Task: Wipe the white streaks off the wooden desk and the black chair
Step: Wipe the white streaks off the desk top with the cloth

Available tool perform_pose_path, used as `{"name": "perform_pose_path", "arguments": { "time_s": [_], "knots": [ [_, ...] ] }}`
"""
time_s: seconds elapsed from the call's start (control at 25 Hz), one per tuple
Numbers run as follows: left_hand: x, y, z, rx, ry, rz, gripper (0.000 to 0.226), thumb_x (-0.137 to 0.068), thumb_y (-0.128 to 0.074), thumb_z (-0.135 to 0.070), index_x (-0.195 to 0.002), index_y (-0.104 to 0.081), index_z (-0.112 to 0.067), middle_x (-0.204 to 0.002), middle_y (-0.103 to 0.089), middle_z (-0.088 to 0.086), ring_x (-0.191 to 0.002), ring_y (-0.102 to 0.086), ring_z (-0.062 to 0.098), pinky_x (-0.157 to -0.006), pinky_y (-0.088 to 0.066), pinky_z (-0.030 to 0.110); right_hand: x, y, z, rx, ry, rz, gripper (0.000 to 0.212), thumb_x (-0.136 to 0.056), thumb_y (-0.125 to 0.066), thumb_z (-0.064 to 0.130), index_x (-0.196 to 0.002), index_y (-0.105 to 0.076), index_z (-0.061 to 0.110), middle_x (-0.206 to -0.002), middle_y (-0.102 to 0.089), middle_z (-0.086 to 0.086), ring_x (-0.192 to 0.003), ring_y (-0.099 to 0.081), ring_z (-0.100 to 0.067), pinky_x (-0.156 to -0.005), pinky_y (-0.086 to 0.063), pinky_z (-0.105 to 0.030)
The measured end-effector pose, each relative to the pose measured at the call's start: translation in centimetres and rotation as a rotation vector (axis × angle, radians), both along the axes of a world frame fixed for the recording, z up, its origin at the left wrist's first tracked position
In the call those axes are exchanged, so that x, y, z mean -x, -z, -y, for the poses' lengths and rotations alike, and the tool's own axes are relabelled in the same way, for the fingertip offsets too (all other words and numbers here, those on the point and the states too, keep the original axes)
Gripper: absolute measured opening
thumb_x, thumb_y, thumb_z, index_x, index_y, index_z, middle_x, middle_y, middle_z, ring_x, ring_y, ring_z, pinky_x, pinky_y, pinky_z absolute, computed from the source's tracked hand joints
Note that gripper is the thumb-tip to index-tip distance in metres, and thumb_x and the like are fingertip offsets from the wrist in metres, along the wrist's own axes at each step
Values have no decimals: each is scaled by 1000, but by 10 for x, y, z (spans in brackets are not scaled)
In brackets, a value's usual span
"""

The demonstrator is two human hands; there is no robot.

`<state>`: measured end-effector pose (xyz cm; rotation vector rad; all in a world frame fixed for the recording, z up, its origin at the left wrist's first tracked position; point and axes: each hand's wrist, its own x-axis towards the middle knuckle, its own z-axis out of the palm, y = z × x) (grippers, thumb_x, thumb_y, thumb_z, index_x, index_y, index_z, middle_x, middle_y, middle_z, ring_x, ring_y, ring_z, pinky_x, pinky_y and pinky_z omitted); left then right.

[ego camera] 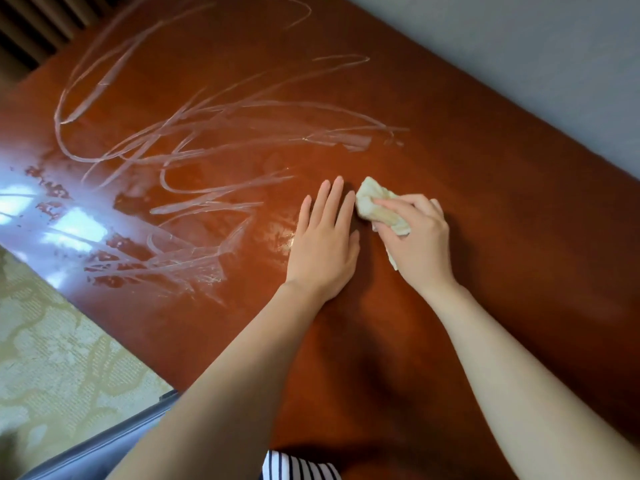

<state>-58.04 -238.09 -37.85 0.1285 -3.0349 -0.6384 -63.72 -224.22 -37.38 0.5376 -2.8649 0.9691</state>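
The person leans over the reddish wooden table (485, 202), both forearms reaching out across it. The right hand (419, 237) has its grip curled round a bunched cream cloth (372, 206), fingers pinching it down against the wood, with the free end of the cloth poking out ahead of the knuckles. The left hand (323, 251) lies flat just beside it, fingers straight and together, palm on the table, holding nothing.

The white streaks (207, 140) all lie to the left of the cloth. They are long loops and strokes filling the stretch of table between the hands and the edge along the patterned carpet (52, 341), and they run on up toward the far corner by the dark slats. Most strokes have their long axis slanting from the carpet-side edge toward the edge along the grey wall (519, 46). The nearest tips end just beyond the left fingertips. The wood under and to the right of the hands looks free of marks, so I would judge that part done and the larger part left.

The bare left hand sits between the cloth and the streaks, so it is nearer to them. The cloth hand would have to sweep leftward, and the flat hand would have to move aside first.

Only a dark edge of the chair (104, 448) shows, at the near corner. I cannot tell whether it is streaked.
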Motion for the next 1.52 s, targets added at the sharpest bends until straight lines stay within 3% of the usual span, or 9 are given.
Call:
{"name": "perform_pose_path", "arguments": {
  "time_s": [0.16, 0.32, 0.56, 0.68, 0.76, 0.96, 1.12, 1.28, 1.52],
  "knots": [
    [31, 7, 5, 141, 8, 41, 58, -100, -18, -37, -152, -11, -12, -160, -3, 7, -147, 6, 23, -118, 8, 37, 49, 1, 22, 15, 272, -23, 31, -82, -68, 17, -113, -68, 16, -107, -62, -6, -97, -54, -26, -79, -22, -11],
    [29, 9, 3, 95, 5, 39, 60, -97, -19, -38, -152, -15, -12, -160, -7, 7, -148, 2, 21, -120, 3, 36, 97, -4, 41, -39, 460, -1, 30, -88, -61, 21, -118, -63, 22, -119, -58, -1, -104, -48, -23, -78, -27, -19],
    [32, 8, 6, -10, -21, -28, 58, -95, -24, -34, -150, -26, -12, -159, -16, 6, -148, -5, 20, -119, 3, 32, 118, -6, 45, -152, 19, 24, 27, -89, -61, 19, -115, -65, 22, -118, -56, 0, -105, -44, -23, -81, -32, -22],
    [31, 9, 5, -109, -66, -91, 52, -94, -31, -26, -142, -42, -8, -154, -29, 11, -145, -17, 25, -119, -10, 36, 103, -6, 33, -105, -157, 51, 27, -85, -65, 18, -111, -68, 25, -106, -56, 7, -96, -42, -19, -83, -40, -31],
    [30, 10, 6, -141, -111, -149, 42, -92, -40, -18, -130, -51, -4, -144, -40, 15, -137, -27, 28, -116, -23, 39, 87, -8, 25, -65, -205, 66, 27, -81, -68, 17, -106, -70, 27, -96, -51, 14, -91, -38, -14, -78, -39, -30],
    [29, 9, 2, -161, -172, -210, 19, -88, -49, -7, -107, -43, -10, -115, -39, 10, -109, -33, 27, -100, -38, 46, 67, -13, -16, -64, -228, 112, 28, -73, -72, 14, -97, -74, 29, -86, -51, 17, -89, -45, -12, -72, -42, -30],
    [28, 11, 1, -120, -161, -167, 16, -90, -43, -12, -106, -44, -9, -114, -39, 10, -108, -36, 32, -97, -42, 51, 99, -8, -18, -11, -5, 38, 28, -70, -74, 11, -98, -74, 19, -92, -62, -1, -88, -53, -24, -75, -33, -20],
    [30, 11, 1, -39, -155, -115, 24, -91, -37, -18, -106, -51, -4, -112, -49, 15, -109, -43, 39, -94, -44, 49, 140, -4, 22, -86, 198, 17, 24, -80, -65, 17, -104, -68, 17, -109, -61, -7, -100, -51, -28, -75, -29, -23],
    [31, 11, 3, -30, -160, -98, 29, -91, -37, -20, -109, -53, -4, -114, -50, 15, -111, -43, 37, -95, -44, 48, 145, -9, 95, -217, -30, 16, 28, -89, -57, 22, -116, -59, 23, -120, -53, -2, -109, -43, -28, -88, -37, -36]
  ]
}}
